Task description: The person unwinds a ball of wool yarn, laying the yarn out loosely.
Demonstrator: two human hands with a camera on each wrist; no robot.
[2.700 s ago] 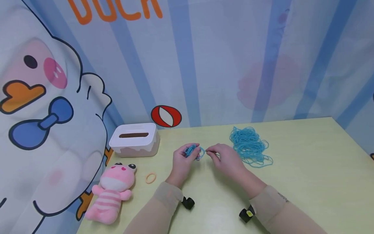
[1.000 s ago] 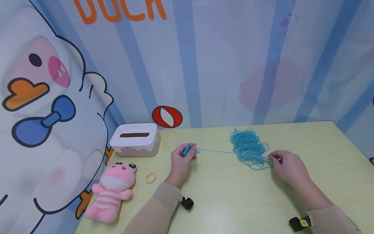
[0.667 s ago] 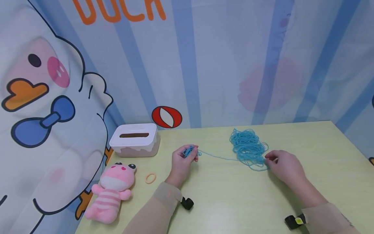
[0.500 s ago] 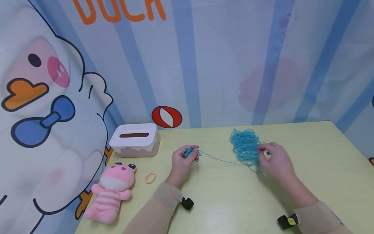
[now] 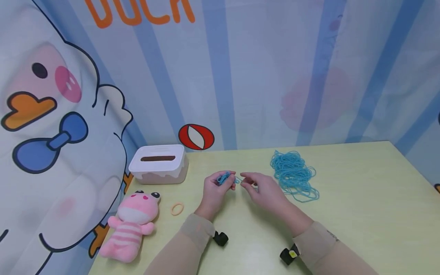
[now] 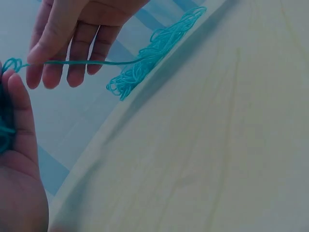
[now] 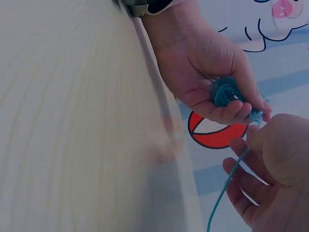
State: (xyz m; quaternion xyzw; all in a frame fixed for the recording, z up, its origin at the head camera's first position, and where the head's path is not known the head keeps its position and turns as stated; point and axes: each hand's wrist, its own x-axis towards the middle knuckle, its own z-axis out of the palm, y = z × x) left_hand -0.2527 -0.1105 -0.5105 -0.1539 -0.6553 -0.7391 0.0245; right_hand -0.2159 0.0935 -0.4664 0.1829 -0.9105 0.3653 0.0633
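In the head view my left hand (image 5: 212,194) grips a small bundle of blue yarn (image 5: 224,178). The right wrist view shows that bundle as a wound coil (image 7: 223,91) inside the curled fingers. Close beside it, my right hand (image 5: 266,191) pinches the yarn strand (image 6: 91,62) between thumb and index finger; its other fingers are loosely bent. From there the strand (image 7: 223,191) leads off to the loose pile of blue yarn (image 5: 292,172) on the table behind my right hand. Part of the bundle is hidden by the left palm and fingers.
A white-lidded tissue box (image 5: 158,164) stands at the back left. In front of it lie a pink plush toy (image 5: 130,227) and a small peach-coloured ring (image 5: 177,209). A printed duck curtain (image 5: 254,76) hangs along the table's (image 5: 361,198) back edge.
My right hand first went right to the pile, drawing on the yarn there, then came back left beside the left hand. The left hand has stayed nearly in place with the bundle.
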